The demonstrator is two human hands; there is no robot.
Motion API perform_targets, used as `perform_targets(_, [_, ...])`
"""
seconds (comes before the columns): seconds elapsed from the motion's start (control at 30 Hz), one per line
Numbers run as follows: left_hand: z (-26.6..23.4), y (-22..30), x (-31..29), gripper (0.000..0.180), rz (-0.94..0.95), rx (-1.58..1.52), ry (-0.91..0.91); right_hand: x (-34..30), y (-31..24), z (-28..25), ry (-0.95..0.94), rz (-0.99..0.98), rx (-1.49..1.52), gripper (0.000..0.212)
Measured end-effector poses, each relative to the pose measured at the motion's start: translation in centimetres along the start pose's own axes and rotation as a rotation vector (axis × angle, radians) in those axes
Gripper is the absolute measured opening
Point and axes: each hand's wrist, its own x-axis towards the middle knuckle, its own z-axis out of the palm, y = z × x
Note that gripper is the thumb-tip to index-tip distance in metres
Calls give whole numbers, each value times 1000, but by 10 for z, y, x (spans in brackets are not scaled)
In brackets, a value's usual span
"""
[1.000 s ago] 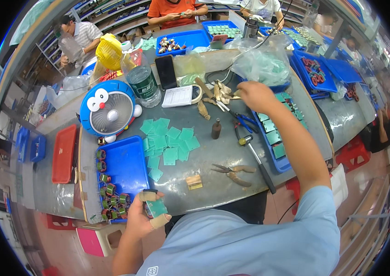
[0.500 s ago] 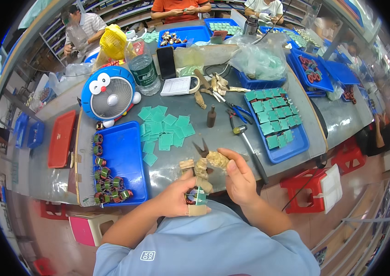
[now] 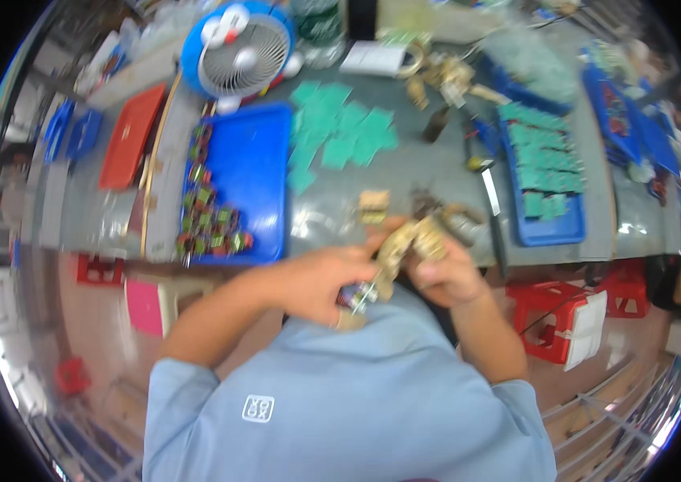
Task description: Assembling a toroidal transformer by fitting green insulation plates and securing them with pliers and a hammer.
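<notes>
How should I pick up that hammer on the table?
Probably by its dark handle, from the near side, once your right hand lets go of the pliers: the hammer lies with the slim handle toward you, reaching the table's front edge, head farther away.

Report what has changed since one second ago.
The right hand has come back from the pale pile toward the body. The left hand, holding a coil, has moved rightward to meet it. A tool with pale-wrapped handles is now held between them. The green squares and fan stay in place.
</notes>
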Motion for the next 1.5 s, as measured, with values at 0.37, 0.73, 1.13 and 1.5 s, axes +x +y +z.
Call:
perform_targets(0.37, [-22,-5,-42,48,-51,308,343,-23,-28,39,-61,368,-945,56])
perform_targets(0.73, [-25,-1,-36,43,130,487,336,3,-23,62,-197,314,-1218,49])
perform_targets(1.13, [-23,1,-35,38,161,516,344,4,-24,64,-201,322,-1216,47])
perform_targets(1.5, [-21,4,-37,36,104,472,271,4,-30,74,-221,284,-1403,42])
